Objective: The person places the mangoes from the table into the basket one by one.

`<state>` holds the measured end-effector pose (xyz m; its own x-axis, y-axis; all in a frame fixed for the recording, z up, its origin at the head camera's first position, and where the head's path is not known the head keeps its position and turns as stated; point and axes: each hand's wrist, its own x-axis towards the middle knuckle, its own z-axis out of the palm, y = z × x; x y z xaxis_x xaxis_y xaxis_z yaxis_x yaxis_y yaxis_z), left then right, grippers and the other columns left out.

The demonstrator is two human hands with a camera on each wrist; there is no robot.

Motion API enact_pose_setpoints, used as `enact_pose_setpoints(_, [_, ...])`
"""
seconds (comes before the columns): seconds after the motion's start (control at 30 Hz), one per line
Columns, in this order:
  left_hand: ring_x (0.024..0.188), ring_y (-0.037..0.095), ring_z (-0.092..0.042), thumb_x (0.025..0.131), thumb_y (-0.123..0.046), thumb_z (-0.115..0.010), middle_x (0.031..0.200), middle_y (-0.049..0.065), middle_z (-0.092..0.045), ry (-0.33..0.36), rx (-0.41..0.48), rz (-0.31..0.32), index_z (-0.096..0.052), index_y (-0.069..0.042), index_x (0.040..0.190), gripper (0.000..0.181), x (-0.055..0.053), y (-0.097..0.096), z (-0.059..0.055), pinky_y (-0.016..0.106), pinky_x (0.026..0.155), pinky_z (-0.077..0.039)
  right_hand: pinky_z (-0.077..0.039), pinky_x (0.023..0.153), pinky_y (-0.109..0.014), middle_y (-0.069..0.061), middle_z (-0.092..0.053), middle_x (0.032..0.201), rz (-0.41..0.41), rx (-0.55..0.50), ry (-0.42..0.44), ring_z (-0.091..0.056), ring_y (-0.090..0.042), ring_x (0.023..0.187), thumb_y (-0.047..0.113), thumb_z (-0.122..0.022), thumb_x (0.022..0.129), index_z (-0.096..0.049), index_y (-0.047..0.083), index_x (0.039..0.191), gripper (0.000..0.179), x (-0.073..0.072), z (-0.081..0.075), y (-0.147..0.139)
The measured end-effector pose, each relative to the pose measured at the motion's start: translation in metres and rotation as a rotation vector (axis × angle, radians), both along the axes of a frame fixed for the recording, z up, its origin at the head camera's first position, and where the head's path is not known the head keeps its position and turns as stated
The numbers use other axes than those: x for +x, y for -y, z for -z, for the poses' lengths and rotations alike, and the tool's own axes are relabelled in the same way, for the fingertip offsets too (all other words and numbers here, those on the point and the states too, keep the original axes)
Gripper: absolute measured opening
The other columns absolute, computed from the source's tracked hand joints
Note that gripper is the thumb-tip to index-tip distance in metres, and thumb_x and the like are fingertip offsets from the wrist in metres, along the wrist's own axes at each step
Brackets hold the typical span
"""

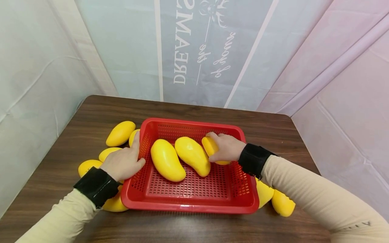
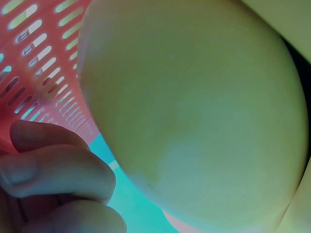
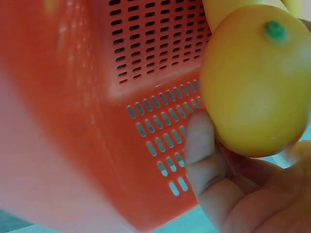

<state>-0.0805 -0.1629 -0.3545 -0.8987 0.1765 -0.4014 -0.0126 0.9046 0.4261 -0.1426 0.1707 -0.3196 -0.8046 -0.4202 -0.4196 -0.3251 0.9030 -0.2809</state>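
Observation:
A red perforated plastic basket [image 1: 188, 208] stands on the table, with two yellow mangoes lying in it: one mango [image 1: 168, 160] at left and another mango [image 1: 192, 156] in the middle. My right hand [image 1: 227, 147] holds a third mango [image 1: 211, 145] inside the basket's right end. In the right wrist view this mango [image 3: 257, 82] shows a green stem spot, with fingers [image 3: 209, 170] curled beneath it. At the basket's left rim, my left hand [image 1: 123, 163] grips the edge, thumb on the inner side. Its curled fingers [image 2: 58, 170] appear against the outer wall in the left wrist view, beside a large mango [image 2: 194, 111].
Left of the basket lie several mangoes, among them one mango [image 1: 120, 133] at the back and one mango [image 1: 89, 167] nearer. Two more, including a mango [image 1: 282, 203], lie by the right wall under my forearm. The brown wooden table [image 1: 188, 227] backs onto a printed curtain [image 1: 209, 50].

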Motion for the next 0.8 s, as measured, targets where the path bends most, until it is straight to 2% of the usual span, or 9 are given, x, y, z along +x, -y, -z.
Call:
enact_pose_setpoints(0.37, [0.049,0.014,-0.060,0.095,-0.030,-0.054,0.069,0.004,-0.059,0.008,0.000,0.001,0.022,-0.011,0.155,0.099,-0.001,0.000,0.000,0.029,0.050,-0.052,-0.052,0.084,-0.036,-0.011,-0.060,0.109,0.011,0.049,0.033,-0.056,-0.025,0.093,0.039,-0.079,0.078,-0.039,0.015,0.144,0.082,-0.004,0.004,0.010])
enact_pose_setpoints(0.8, [0.049,0.015,-0.059,0.095,-0.029,-0.054,0.069,0.004,-0.058,0.007,-0.005,0.002,0.022,-0.011,0.155,0.099,0.001,-0.001,-0.002,0.029,0.050,-0.051,-0.051,0.088,-0.040,-0.016,-0.058,0.116,0.005,0.101,0.063,-0.055,-0.028,0.098,0.040,-0.078,0.079,-0.037,0.012,0.147,0.084,-0.010,0.016,0.014])
